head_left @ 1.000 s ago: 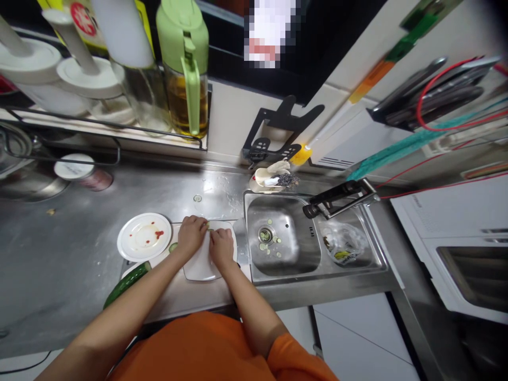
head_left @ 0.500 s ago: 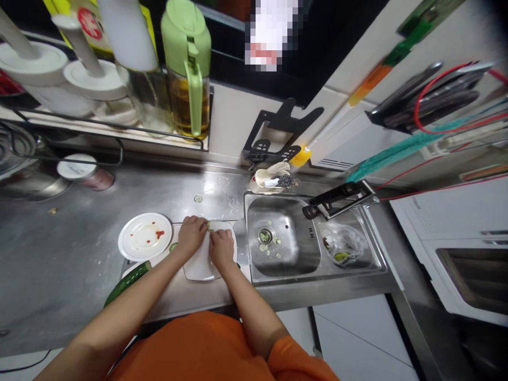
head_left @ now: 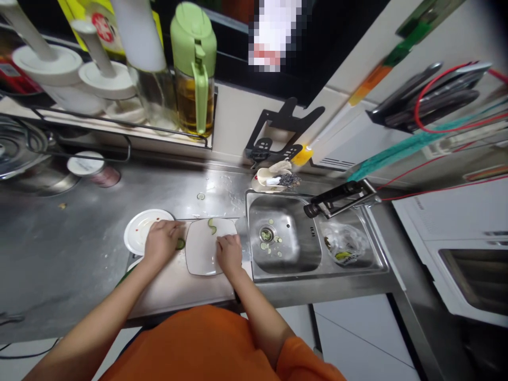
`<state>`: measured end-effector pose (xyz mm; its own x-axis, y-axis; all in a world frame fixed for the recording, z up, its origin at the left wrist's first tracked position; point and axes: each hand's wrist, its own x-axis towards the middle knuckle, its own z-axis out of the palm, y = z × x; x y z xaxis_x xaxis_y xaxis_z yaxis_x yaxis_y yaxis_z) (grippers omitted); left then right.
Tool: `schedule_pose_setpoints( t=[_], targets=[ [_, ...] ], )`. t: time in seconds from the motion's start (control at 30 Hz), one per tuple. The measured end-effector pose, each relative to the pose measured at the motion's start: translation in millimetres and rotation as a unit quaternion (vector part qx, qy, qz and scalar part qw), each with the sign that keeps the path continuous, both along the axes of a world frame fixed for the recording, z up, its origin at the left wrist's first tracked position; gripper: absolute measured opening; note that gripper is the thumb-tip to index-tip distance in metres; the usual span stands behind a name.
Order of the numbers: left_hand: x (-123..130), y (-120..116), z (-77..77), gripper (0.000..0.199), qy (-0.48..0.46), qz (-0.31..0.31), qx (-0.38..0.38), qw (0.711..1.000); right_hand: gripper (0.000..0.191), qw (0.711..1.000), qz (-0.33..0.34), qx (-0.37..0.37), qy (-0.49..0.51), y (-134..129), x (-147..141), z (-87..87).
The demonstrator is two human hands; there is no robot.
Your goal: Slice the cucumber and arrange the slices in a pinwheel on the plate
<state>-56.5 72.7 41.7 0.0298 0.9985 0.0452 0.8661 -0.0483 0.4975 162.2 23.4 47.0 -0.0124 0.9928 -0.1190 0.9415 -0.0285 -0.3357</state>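
Note:
A white square plate (head_left: 202,259) lies on the pale cutting board (head_left: 174,291). Thin cucumber slices (head_left: 212,227) form a curved line near its far edge. My right hand (head_left: 230,255) is over the plate's right side, fingers drawn together; whatever they hold, if anything, is hidden. Left of the plate, my left hand (head_left: 161,244) has its fingers stretched out, close to a small cut cucumber piece (head_left: 180,244) on the board. Under my left forearm, most of a dark green cucumber (head_left: 125,277) is covered.
Behind my left hand lies a round white plate (head_left: 133,233) with red stains. On the right, the steel sink (head_left: 293,254) holds several cucumber slices; a plastic bag (head_left: 349,241) sits beyond it. An oil bottle (head_left: 194,79) and jars line the rack at the back.
My left hand has moved left, away from the square plate to the cut cucumber piece. My right hand has shifted slightly nearer and right. The slices on the plate now show.

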Motion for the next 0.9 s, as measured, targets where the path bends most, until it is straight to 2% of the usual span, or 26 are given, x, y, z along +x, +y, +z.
schedule_pose_setpoints(
  t=[0.1,0.27,0.43,0.63,0.77,0.9],
  targets=[
    [-14.3,-22.6,1.5,0.032,0.03,0.006,-0.02,0.999,0.02,1.0,0.006,-0.01,0.003,-11.7,-0.2,1.0],
    [-10.1,-46.9,-0.7,0.03,0.089,-0.008,-0.039,0.995,0.02,1.0,0.017,-0.021,-0.002,-24.4,-4.6,1.9],
    [-2.8,-49.3,-1.9,0.026,0.137,-0.021,-0.046,0.989,0.018,0.999,0.032,-0.025,-0.011,-30.4,-7.6,3.9],
    [-1.0,-48.1,-3.6,0.025,0.149,-0.031,-0.04,0.988,0.018,0.999,0.038,-0.012,-0.008,-34.4,-8.8,0.9],
    [-1.4,-47.5,-11.1,0.027,0.135,-0.023,-0.029,0.99,0.018,0.999,0.038,-0.011,-0.009,-34.5,-9.3,2.1],
    [-3.9,-46.8,-13.9,0.024,0.082,-0.005,-0.027,0.996,0.018,0.999,0.038,-0.016,-0.002,-33.9,-10.2,4.1]
  ],
)
